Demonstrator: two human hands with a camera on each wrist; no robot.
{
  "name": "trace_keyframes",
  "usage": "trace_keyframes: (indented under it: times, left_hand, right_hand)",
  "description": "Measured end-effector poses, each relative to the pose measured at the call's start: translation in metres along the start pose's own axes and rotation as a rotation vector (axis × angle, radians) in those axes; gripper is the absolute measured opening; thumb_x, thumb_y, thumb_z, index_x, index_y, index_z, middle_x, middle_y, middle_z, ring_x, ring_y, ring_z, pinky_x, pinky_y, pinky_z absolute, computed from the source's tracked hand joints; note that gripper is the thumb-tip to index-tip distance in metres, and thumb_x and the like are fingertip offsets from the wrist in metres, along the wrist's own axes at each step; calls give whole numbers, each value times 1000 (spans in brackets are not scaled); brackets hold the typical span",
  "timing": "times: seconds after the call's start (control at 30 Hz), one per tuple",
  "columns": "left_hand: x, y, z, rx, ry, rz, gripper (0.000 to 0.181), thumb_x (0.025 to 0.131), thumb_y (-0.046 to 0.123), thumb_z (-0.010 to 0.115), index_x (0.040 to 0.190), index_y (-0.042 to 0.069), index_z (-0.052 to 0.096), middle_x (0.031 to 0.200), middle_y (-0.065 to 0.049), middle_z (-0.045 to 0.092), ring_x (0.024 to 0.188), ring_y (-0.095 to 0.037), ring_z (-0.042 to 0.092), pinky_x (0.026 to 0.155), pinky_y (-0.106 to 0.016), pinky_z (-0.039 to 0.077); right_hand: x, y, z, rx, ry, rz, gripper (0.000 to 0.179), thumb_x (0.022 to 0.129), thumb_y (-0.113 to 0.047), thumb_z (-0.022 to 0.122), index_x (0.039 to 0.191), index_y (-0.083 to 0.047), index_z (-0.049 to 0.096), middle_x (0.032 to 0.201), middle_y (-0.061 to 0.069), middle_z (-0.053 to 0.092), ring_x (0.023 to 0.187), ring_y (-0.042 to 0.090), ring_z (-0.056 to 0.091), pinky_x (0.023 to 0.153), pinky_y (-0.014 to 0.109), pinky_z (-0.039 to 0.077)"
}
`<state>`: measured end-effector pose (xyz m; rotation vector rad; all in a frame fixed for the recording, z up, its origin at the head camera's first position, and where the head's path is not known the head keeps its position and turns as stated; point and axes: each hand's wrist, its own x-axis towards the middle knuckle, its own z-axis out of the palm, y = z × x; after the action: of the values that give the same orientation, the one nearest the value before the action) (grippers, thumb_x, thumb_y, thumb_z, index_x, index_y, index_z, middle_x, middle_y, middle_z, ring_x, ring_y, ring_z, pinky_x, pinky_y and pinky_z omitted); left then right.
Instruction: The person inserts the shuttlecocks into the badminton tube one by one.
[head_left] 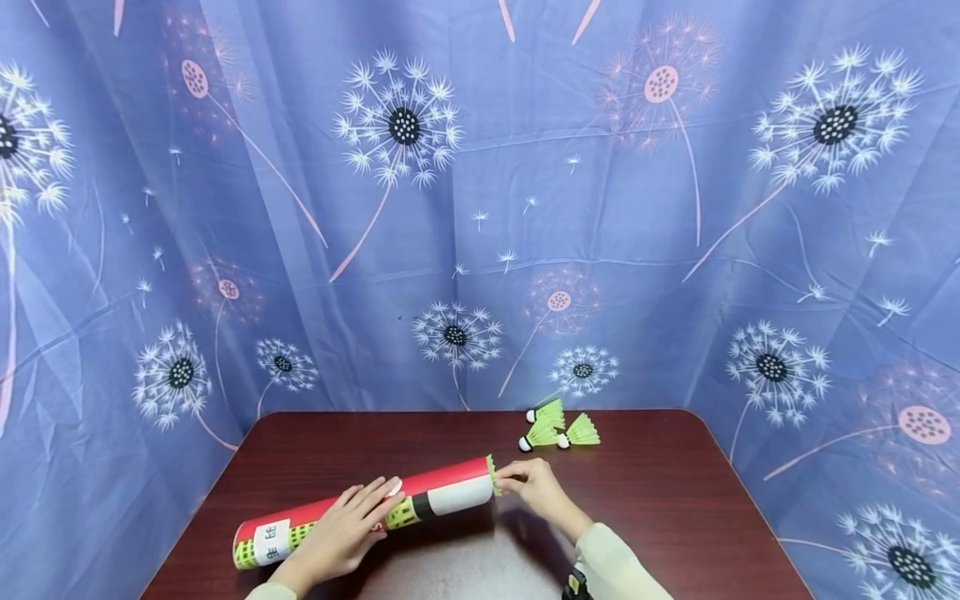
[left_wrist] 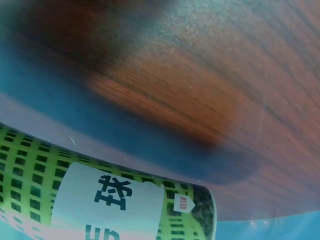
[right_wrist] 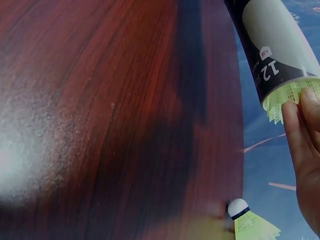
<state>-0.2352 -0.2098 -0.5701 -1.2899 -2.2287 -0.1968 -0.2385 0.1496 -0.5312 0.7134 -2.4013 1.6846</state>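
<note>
A long shuttlecock tube, red, white and black with green panels, lies at a slant above the front of the table, its right end higher. My left hand holds it around the middle, fingers laid over the top and thumb on the near side. Yellow-green feather skirt of a shuttlecock sticks out of the tube's right mouth. There my right hand pinches the skirt's edge between thumb and fingertips. The left wrist view shows the tube's left part with its white label; the left hand is out of that view.
Three loose yellow-green shuttlecocks lie together at the back edge of the table: a rear one, a left one and a right one. A blue dandelion-print curtain hangs behind the dark red wooden table.
</note>
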Motion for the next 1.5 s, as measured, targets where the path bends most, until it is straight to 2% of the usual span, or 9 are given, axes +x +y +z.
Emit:
trace_keyframes:
  times: [0.13, 0.27, 0.47, 0.73, 0.93, 1.1, 1.23, 1.33, 1.5]
  left_hand:
    - [-1, 1, 2, 9, 8, -2, 63, 86, 27, 64, 145, 12, 45, 147, -10, 44, 129, -30, 47, 95, -45, 39]
    - [-2, 2, 4, 11, 11, -6, 71, 79, 24, 69, 145, 12, 45, 147, -9, 44, 128, -31, 48, 96, -45, 38]
    - [-2, 2, 3, -5, 18, -14, 62, 87, 28, 60, 145, 11, 45, 149, -8, 41, 126, -33, 50, 97, -44, 34]
    - [-3, 2, 4, -3, 23, -21, 57, 92, 31, 55, 145, 12, 44, 150, -8, 41, 130, -29, 46, 99, -42, 32]
    - [-5, 0, 3, 9, 35, -17, 49, 102, 37, 37, 144, 12, 46, 148, -8, 43, 127, -31, 49, 95, -45, 39]
    - [-5, -1, 2, 7, 31, -7, 53, 93, 29, 54, 143, 11, 48, 146, -11, 45, 123, -34, 52, 92, -47, 41]
    - [-6, -1, 1, 11, 21, -9, 67, 79, 21, 68, 143, 11, 47, 145, -12, 46, 124, -33, 51, 92, -47, 42]
    - [-6, -1, 0, 8, 15, -16, 69, 78, 20, 70, 143, 11, 47, 145, -12, 46, 125, -33, 51, 93, -45, 40]
    - [-7, -2, -1, 0, 12, -19, 64, 84, 23, 66, 143, 11, 47, 146, -11, 45, 125, -34, 51, 94, -45, 39]
  right_hand:
    - [2, 16, 5, 3, 7, 30, 9, 81, 5, 70, 88, 9, 73, 82, 18, 71, 67, 9, 66, 63, 30, 57]
    - [3, 20, 8, 16, 1, 33, 9, 80, 4, 71, 87, 8, 74, 82, 17, 71, 68, 3, 63, 62, 23, 55]
    - [2, 12, 12, -38, 5, 18, 8, 79, 4, 71, 87, 5, 75, 81, 15, 72, 68, -1, 60, 63, 20, 53]
    - [2, -28, 6, -82, -39, -28, 8, 79, 12, 67, 86, 12, 72, 83, 23, 70, 70, 12, 63, 64, 21, 52]
    - [1, -9, 0, -53, -111, -61, 11, 83, 6, 67, 92, 9, 72, 84, 20, 71, 72, 18, 67, 69, 25, 55]
    - [-1, -13, -12, -31, -124, -48, 13, 85, 10, 62, 96, 14, 68, 87, 28, 68, 73, 34, 69, 68, 34, 58]
    - [1, 16, -20, -29, -97, -26, 15, 86, 7, 62, 99, 11, 70, 90, 27, 69, 74, 18, 69, 69, 40, 57]
    - [3, 33, -28, -25, -43, 2, 16, 88, 4, 61, 101, 9, 70, 92, 26, 69, 76, 15, 69, 70, 41, 57]
    - [7, 50, -44, -147, 201, 52, 15, 86, 2, 66, 99, 5, 72, 93, 20, 71, 81, 17, 68, 70, 30, 56]
